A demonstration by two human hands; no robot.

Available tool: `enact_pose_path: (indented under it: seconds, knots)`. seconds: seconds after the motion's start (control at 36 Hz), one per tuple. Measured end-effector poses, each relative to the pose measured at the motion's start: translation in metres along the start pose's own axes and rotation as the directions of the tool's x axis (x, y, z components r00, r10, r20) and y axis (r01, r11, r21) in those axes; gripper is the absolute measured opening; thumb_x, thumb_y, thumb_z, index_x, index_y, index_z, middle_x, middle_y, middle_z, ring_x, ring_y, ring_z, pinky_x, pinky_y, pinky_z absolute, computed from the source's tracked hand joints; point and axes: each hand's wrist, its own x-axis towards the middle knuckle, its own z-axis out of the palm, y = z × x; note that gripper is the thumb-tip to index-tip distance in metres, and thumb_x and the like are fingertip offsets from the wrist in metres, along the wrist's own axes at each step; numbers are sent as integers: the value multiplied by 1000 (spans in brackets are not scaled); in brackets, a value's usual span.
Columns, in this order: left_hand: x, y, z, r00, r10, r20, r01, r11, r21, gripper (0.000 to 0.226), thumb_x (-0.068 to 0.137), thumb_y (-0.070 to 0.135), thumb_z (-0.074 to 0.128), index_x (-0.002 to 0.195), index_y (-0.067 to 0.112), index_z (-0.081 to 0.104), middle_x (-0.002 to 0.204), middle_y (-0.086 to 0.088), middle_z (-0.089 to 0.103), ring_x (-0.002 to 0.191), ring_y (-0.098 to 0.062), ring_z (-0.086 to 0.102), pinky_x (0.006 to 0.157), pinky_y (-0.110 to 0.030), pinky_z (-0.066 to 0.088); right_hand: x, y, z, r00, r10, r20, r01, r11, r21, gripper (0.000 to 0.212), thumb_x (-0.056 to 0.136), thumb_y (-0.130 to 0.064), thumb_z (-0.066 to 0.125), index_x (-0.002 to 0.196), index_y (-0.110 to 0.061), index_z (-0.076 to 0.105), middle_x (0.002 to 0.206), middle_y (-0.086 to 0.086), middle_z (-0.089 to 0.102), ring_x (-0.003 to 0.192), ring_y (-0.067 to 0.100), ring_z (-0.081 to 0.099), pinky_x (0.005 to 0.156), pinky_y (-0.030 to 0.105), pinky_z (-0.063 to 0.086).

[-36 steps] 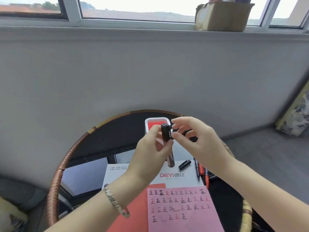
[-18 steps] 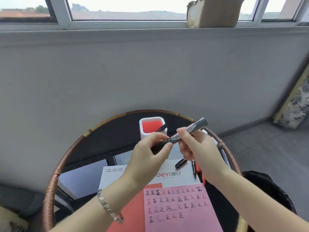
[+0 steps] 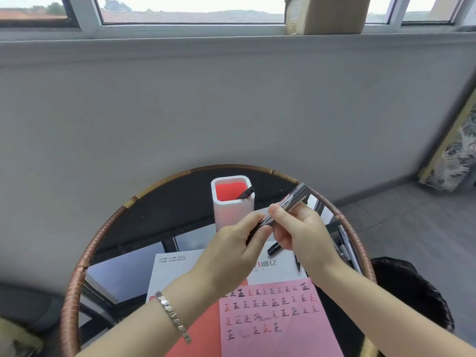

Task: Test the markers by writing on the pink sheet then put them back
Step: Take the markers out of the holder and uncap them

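A black marker (image 3: 291, 200) slants up to the right above the table. My right hand (image 3: 301, 233) grips its barrel, and my left hand (image 3: 231, 251) pinches its lower end, which the fingers hide. Below lies the pink sheet (image 3: 278, 331), covered with rows of red and black written characters. A white square pen holder (image 3: 233, 204) with a red inside stands behind my hands, one black marker (image 3: 246, 193) leaning in it. A loose black cap (image 3: 273, 249) lies on the white box.
A round glass table with a rattan rim (image 3: 85, 256) carries a white printed box (image 3: 177, 264) and a red sheet (image 3: 203, 331). Several pens (image 3: 346, 249) lie at the right edge. A grey wall and a cardboard box (image 3: 327, 14) on the sill are behind.
The marker went from upright to slanting up-right. My right hand moved from its top end onto the barrel, and both hands dropped lower toward the table.
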Motion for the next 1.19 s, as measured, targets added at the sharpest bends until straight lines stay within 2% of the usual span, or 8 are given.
enact_pose_path:
  seconds: [0.17,0.31,0.47,0.61,0.67,0.81,1.08,1.19]
  knots:
    - [-4,-7,-2,984,-95,153,120,979,-166,12,94,35,45,93,36,57,62,4,45,55,-10,41,54,-27,37,-4,4,-1,998,39,56,-43,996,78,21,93,-14,49,73,-7,51,41,-8,43,40,4,37,42,13,33]
    - [-6,-11,-7,941,-200,274,272,927,-258,12,92,40,45,99,38,55,59,12,39,51,-5,38,49,-17,35,-5,6,-4,991,23,133,-30,999,44,18,92,-15,50,76,-8,54,45,-8,45,43,4,40,48,19,37]
    - [-13,-25,-11,918,-386,89,396,905,-156,26,97,42,26,121,33,30,74,5,44,62,-9,42,63,-25,36,26,-6,-23,987,141,-77,-140,990,13,25,92,-28,51,73,-13,56,63,-2,52,58,9,48,55,19,40]
    - [-22,-35,-14,889,-457,36,458,880,-130,30,97,13,27,118,34,23,91,-4,53,77,-18,47,65,-26,37,53,16,-30,923,383,-20,-357,838,-413,27,88,-31,58,90,-5,60,64,2,55,48,8,47,43,15,39]
    - [-24,-36,-13,888,-458,39,459,881,-110,32,99,13,26,123,33,22,99,4,55,87,-13,54,71,-24,40,57,30,-21,933,359,-25,-309,764,-567,28,86,-31,58,93,-4,54,65,5,56,51,13,47,49,21,40]
    - [-27,-41,-8,895,-447,5,445,890,-94,25,99,19,36,116,36,29,109,10,57,97,-4,54,83,-24,43,62,54,1,968,251,-10,-175,643,-745,57,88,-33,55,136,-16,30,110,9,60,82,19,60,69,30,47]
    - [-9,-48,18,899,-430,-88,434,900,41,11,95,18,45,105,22,46,105,4,50,86,-8,53,63,-12,37,65,76,-3,979,144,143,105,242,-965,29,93,-36,44,116,-25,58,112,5,60,99,25,58,70,31,41]
    - [8,-45,36,902,-431,-30,431,892,136,23,93,11,43,115,13,48,116,-4,47,99,-17,51,80,-23,41,66,78,-15,983,118,142,107,264,-959,30,93,-39,42,117,-27,58,113,4,52,97,23,57,73,31,42]
